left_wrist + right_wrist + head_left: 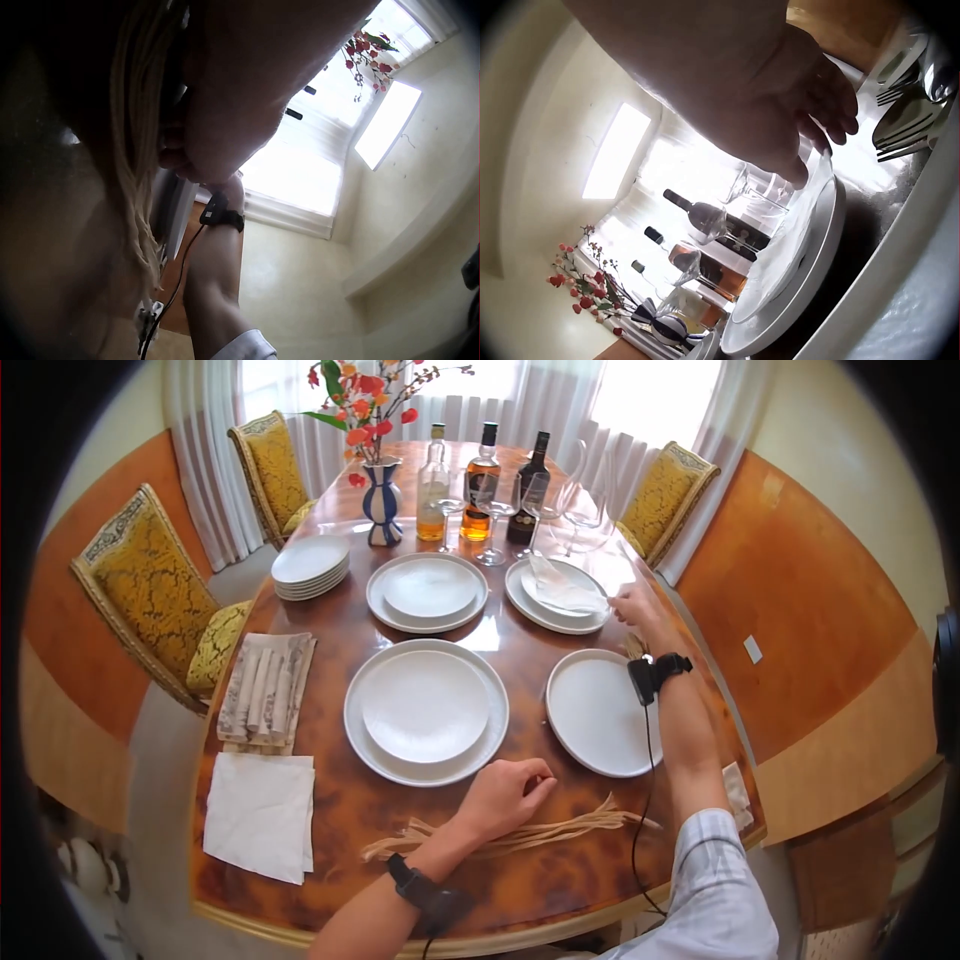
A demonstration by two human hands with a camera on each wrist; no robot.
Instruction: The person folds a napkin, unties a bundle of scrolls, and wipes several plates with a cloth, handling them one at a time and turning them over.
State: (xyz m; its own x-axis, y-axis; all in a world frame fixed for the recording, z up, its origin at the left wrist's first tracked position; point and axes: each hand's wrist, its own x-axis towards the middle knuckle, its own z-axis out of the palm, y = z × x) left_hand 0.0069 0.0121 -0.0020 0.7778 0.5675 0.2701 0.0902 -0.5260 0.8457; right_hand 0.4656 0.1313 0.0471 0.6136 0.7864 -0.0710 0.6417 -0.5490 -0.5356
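At the back right, a white cloth napkin [565, 590] lies across the small plate stacked on a larger plate [520, 600]. My right hand [632, 605] pinches its right end; in the right wrist view, the thumb and fingers [817, 139] meet at the napkin's raised corner [821, 169]. My left hand [510, 795] rests loosely curled and holds nothing, near the front plate stack [425, 705]. Under the left wrist runs a bundle of pale cord strands [570, 822], also in the left wrist view. Below the right wrist stands a single large plate [598, 720].
Stemmed glasses [490, 525], bottles [481, 480] and a flower vase [383, 505] stand at the back. Stacked plates [312, 565], rolled napkins [262, 690] and a flat white napkin [260, 810] line the left side. Forks and spoons [907, 124] lie near the right wrist.
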